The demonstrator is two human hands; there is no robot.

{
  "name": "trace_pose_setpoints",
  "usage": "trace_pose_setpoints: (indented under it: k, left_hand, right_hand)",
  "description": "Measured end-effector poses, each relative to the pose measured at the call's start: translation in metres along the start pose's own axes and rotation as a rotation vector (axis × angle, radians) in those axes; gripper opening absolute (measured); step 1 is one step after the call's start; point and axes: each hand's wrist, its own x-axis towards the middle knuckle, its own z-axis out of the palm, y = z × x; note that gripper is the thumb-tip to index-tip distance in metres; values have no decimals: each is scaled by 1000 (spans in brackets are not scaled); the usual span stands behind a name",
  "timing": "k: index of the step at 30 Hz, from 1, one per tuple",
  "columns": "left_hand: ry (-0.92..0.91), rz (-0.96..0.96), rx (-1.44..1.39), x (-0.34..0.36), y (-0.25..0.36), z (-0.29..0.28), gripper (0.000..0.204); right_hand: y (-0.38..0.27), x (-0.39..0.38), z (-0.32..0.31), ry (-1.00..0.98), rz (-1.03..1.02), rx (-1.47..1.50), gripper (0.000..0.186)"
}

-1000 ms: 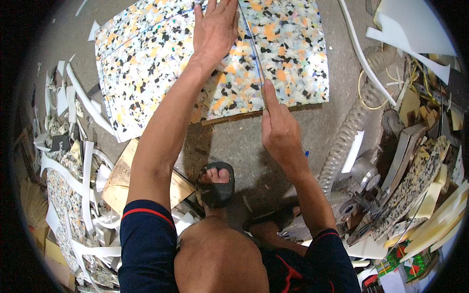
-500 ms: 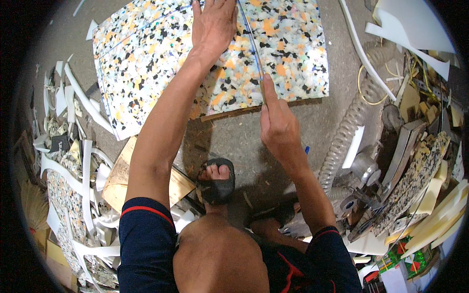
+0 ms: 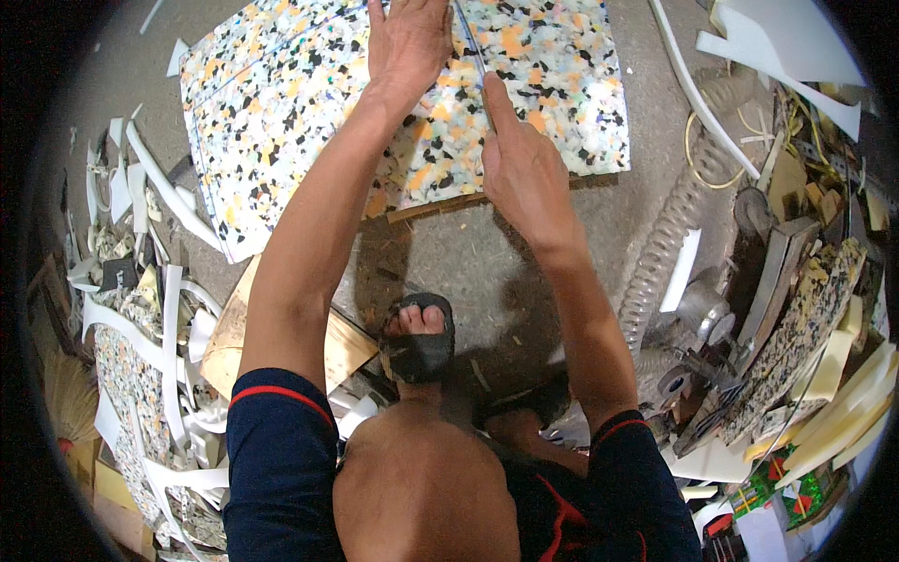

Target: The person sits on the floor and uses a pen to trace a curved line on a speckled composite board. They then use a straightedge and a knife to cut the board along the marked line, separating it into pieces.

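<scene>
A large sheet of speckled foam (image 3: 281,122), white with orange and black flecks, lies in front of me with blue lines drawn on it. My left hand (image 3: 410,47) is laid flat on the sheet, its fingertips partly past the upper picture edge. My right hand (image 3: 526,173) is closed round a knife (image 3: 473,42), the index finger stretched along its back. The long thin blade runs along a blue line, just right of my left hand. My fingers hide the handle, and the tip is hard to make out.
Under the sheet's near edge a wooden board (image 3: 435,212) shows. Offcuts of white foam (image 3: 173,201) lie heaped at left, beside a pale wooden piece (image 3: 351,351). At right are a clear ribbed hose (image 3: 660,244), metal parts (image 3: 707,318) and a speckled foam slab (image 3: 796,337).
My right hand has moved away from me along the blue line with the knife, from near the sheet's near edge to farther in. My left hand has stayed in place.
</scene>
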Motion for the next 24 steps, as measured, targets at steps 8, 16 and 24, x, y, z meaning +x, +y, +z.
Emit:
trace_pose_setpoints:
  k: [8,16,24]
  left_hand:
    - [22,-5,-4,0,-1,2,37]
    - [28,-14,-4,0,0,3,38]
    - [-11,2,27,1,-1,3,37]
  right_hand:
    - [-5,-32,-11,-92,135,51,63]
    - [-3,3,-1,59,-27,53,63]
    - [-1,-34,-4,-39,84,-14,65]
